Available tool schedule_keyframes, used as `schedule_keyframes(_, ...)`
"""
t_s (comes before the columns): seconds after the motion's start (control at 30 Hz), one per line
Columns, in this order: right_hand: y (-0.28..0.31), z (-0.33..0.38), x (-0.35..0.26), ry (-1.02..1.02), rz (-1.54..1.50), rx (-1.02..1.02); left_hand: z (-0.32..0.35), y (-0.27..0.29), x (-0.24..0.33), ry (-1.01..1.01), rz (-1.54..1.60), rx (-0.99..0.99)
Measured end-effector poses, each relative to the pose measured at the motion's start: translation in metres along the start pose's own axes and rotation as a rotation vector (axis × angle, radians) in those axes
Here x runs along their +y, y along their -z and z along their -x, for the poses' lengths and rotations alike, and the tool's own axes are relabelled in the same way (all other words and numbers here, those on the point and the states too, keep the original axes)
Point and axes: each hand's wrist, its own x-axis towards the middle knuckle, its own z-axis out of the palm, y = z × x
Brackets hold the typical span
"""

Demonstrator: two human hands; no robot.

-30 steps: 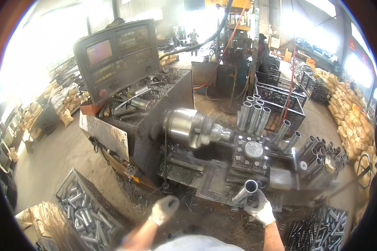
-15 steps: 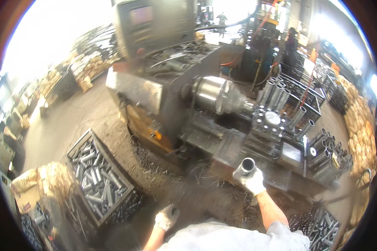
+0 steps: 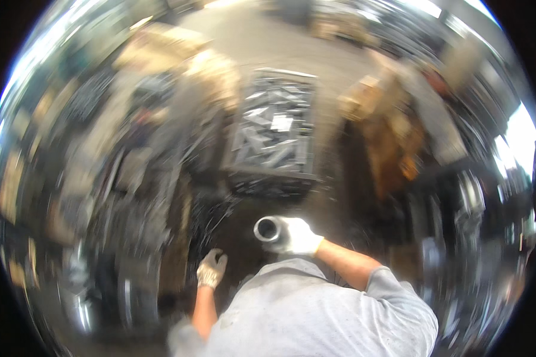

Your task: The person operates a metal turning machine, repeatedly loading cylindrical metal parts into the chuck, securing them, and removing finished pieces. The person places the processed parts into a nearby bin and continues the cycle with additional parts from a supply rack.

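My right hand (image 3: 301,237), in a white glove, is closed around a short metal tube (image 3: 268,229) whose open end faces the camera. It holds the tube in front of my chest, just below a wire crate (image 3: 274,178) filled with several similar metal tubes. My left hand (image 3: 211,269), in a grey glove, hangs lower left with fingers loosely curled and nothing in it. The whole picture is smeared by motion.
Brown sacks or cartons (image 3: 387,125) lie to the right of the crate and more pale sacks (image 3: 178,65) to its upper left. Dark metal racks and parts (image 3: 131,178) fill the left side. Bare dusty floor (image 3: 268,35) stretches beyond the crate.
My view has swung away from the lathe to the crate of tubes. My right hand still carries the tube; my left hand has stayed low and empty.
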Motion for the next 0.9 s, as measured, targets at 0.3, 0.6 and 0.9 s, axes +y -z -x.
schedule_keyframes(0.3, -0.091, -0.172, -0.143, 0.406, -0.141, -0.508, 0.179, -0.071, -0.171, 0.893, 1.044, 0.716)
schedule_keyframes(0.6, -0.163, -0.308, -0.199, 0.691, -0.065, -0.66, 0.298, -0.079, -0.163, 1.88, 0.231, 1.702)
schedule_keyframes(0.9, -0.154, -0.376, -0.2, 0.942, 0.138, -0.846, 0.322, -0.009, -0.158, 1.494, -0.109, 1.846)
